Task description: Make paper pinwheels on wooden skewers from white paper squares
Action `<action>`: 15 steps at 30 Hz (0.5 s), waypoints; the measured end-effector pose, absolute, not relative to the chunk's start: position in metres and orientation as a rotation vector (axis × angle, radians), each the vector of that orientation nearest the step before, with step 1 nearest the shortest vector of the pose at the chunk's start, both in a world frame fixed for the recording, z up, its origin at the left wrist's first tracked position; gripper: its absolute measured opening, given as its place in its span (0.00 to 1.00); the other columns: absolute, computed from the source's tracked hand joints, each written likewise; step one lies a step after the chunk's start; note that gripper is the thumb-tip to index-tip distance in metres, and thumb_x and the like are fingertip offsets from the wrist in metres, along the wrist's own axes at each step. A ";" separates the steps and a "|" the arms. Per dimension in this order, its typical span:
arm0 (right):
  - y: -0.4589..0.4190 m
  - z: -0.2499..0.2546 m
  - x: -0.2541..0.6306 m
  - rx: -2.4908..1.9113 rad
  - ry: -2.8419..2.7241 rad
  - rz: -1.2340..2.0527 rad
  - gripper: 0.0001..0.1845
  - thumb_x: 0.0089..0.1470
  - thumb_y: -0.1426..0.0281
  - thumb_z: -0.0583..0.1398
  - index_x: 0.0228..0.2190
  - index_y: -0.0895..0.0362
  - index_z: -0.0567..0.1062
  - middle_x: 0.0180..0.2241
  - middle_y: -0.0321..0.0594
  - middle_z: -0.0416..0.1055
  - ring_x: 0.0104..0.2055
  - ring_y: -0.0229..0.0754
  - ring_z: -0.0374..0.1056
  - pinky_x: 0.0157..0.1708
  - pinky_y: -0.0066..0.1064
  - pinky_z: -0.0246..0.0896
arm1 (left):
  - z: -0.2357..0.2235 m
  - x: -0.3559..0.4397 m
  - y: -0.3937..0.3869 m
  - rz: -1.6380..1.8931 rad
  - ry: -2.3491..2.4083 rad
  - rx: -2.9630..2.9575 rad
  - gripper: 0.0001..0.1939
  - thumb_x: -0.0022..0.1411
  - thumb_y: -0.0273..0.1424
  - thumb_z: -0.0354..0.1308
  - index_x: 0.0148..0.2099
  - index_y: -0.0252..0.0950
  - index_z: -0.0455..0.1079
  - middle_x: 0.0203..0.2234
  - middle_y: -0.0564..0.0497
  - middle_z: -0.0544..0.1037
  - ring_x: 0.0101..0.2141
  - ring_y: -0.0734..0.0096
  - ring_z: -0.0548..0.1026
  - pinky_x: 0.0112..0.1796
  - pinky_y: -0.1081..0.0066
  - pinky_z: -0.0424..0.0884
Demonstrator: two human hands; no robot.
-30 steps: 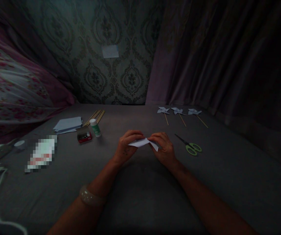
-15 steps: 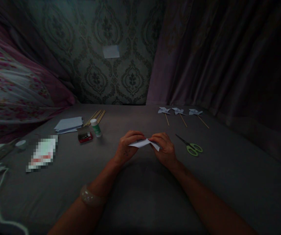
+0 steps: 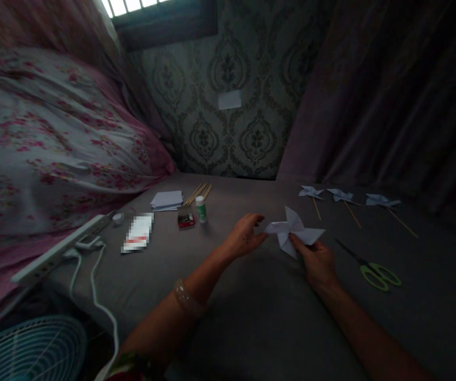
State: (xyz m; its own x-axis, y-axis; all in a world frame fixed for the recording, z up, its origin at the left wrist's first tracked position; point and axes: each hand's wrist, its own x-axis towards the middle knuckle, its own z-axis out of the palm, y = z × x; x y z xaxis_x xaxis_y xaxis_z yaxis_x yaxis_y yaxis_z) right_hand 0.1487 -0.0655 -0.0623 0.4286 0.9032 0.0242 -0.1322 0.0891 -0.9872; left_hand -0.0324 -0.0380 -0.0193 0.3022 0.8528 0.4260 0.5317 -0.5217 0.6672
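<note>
A white paper pinwheel [image 3: 297, 228], folded into four-sided blades and without a stick that I can see, is held up over the grey cloth. My right hand [image 3: 318, 259] pinches it near its centre, thumb on the front and fingers behind. Just left of the blades is my left hand [image 3: 247, 234], its fingers apart and holding nothing. A small red box [image 3: 185, 219] with its flap up and a glue stick [image 3: 201, 209] stand beyond the left hand. Green-handled scissors [image 3: 374, 271] lie to the right of my right hand.
Three finished pinwheels on sticks [image 3: 341, 197] lie at the back right. A paper stack [image 3: 167, 200] and several wooden sticks [image 3: 199, 193] are at the back left. Further left lie a blurred packet [image 3: 138, 233] and a power strip [image 3: 65, 247] with white cables. A fan [image 3: 29, 349] stands lower left.
My left hand has let go of the paper and moved left of it. The right hand now holds the pinwheel with its blades spread to view. The view has swung left.
</note>
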 end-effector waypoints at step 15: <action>-0.062 -0.076 0.148 -1.225 -0.665 1.126 0.21 0.33 0.61 0.72 0.31 0.59 0.80 0.31 0.42 0.79 0.31 0.43 0.74 0.29 0.30 0.70 | 0.000 -0.096 0.013 0.929 1.585 2.148 0.15 0.59 0.26 0.56 0.50 0.34 0.71 0.48 0.42 0.71 0.33 0.74 0.75 0.34 0.75 0.70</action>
